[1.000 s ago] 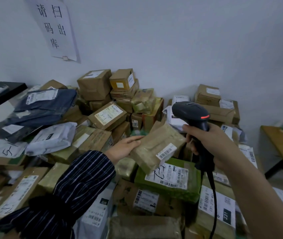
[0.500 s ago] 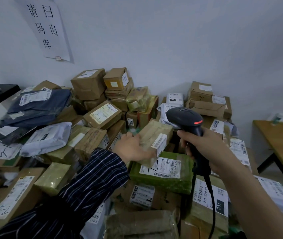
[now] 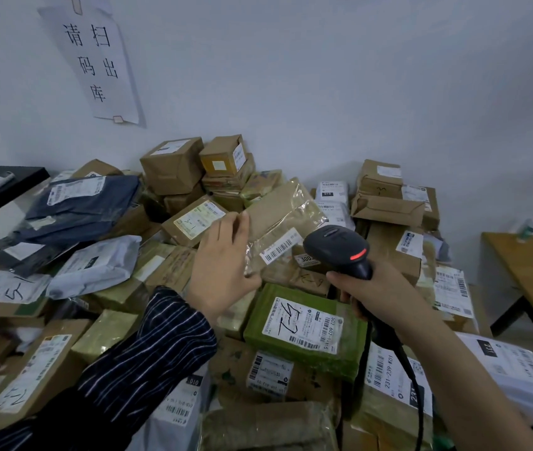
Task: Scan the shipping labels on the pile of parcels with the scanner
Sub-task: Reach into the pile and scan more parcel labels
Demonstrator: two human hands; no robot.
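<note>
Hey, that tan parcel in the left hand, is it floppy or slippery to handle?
Probably fairly stiff: the tan parcel shows no sag though the left hand grips only one end. Likely light, since one hand lifts it. It looks glossy and wrinkled, so maybe slippery.

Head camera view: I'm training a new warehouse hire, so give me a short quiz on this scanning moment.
1. True or false: the right hand grips the black barcode scanner.
2. The left hand holds: A) a tan plastic-wrapped parcel; B) a tape roll; C) a phone.
3. Fill in: the light on the scanner's head glows ____.
Key: 1 true; 2 A; 3 red.
</note>
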